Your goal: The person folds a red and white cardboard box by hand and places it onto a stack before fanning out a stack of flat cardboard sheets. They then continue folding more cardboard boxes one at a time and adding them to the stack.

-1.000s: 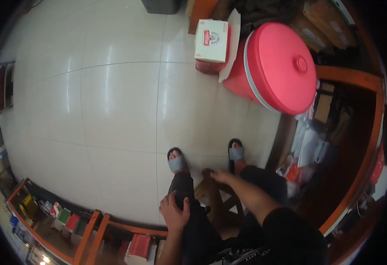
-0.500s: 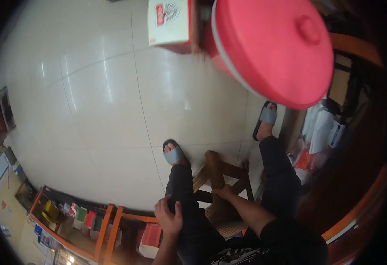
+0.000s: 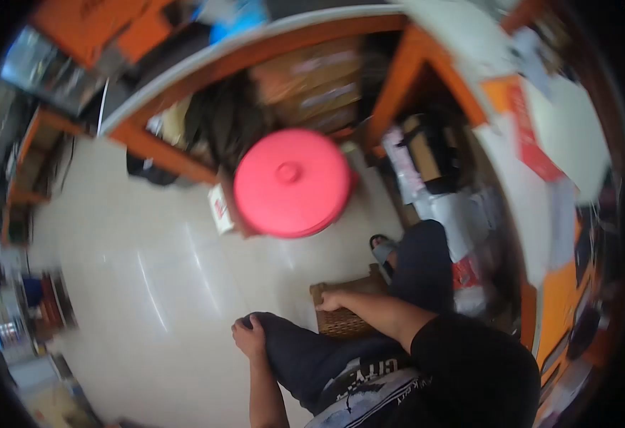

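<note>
My left hand (image 3: pixel 249 337) rests on my bent left knee, its thumb apart from the fingers and nothing held. Between my legs is a brown wooden stool with a woven surface (image 3: pixel 344 324). My right hand (image 3: pixel 332 300) is closed on the stool's upper left corner. Beyond my knees, on the floor, stands a large round container with a pink lid (image 3: pixel 292 183) and a round knob on top. A white and red box (image 3: pixel 220 209) sits against its left side. Neither hand touches the container.
An orange-edged table (image 3: pixel 255 51) stands behind the container, with cardboard boxes (image 3: pixel 312 82) beneath. Plastic bags (image 3: pixel 446 214) and a black and tan bag (image 3: pixel 432 153) lie to the right. Orange shelves (image 3: pixel 23 171) are at the far left.
The view has swung upward, bringing the table into sight and the container lower in view. The stool now shows its woven surface instead of its legs. My left hand is now on the knee.
</note>
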A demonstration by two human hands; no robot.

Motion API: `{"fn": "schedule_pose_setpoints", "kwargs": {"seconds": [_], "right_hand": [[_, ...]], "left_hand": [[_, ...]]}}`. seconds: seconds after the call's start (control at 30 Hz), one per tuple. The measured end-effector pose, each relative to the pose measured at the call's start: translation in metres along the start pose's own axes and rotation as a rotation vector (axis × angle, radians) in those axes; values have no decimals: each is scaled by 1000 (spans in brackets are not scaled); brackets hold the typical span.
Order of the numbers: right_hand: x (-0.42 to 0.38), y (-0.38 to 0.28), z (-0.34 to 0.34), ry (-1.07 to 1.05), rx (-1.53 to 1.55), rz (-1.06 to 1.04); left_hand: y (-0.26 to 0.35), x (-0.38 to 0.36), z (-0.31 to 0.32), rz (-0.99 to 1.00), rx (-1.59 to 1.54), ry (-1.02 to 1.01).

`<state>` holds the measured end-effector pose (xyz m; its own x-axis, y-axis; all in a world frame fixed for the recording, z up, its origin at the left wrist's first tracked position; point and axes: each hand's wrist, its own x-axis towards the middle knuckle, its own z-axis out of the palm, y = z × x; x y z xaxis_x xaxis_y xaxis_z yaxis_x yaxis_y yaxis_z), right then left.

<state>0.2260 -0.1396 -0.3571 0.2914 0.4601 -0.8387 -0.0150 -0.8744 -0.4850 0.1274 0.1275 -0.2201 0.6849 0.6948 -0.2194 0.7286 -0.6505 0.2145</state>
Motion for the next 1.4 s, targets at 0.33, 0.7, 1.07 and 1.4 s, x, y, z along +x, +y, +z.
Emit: {"fn": "schedule_pose_setpoints", "kwargs": {"seconds": [0.33, 0.7, 1.07, 1.4], "right_hand": [[-373, -54, -245, 1487, 216, -909], [-505, -18, -369, 1918, 15, 165], [-476, -67, -293, 1266, -681, -517], [-273, -61, -283, 1243, -670, -439]], "left_hand": [[160, -6, 23, 512, 24, -147], [390, -161, -76, 1135, -677, -327], [325, -40, -175, 527, -1494, -537], [283, 121, -3, 224, -816, -187]]}}
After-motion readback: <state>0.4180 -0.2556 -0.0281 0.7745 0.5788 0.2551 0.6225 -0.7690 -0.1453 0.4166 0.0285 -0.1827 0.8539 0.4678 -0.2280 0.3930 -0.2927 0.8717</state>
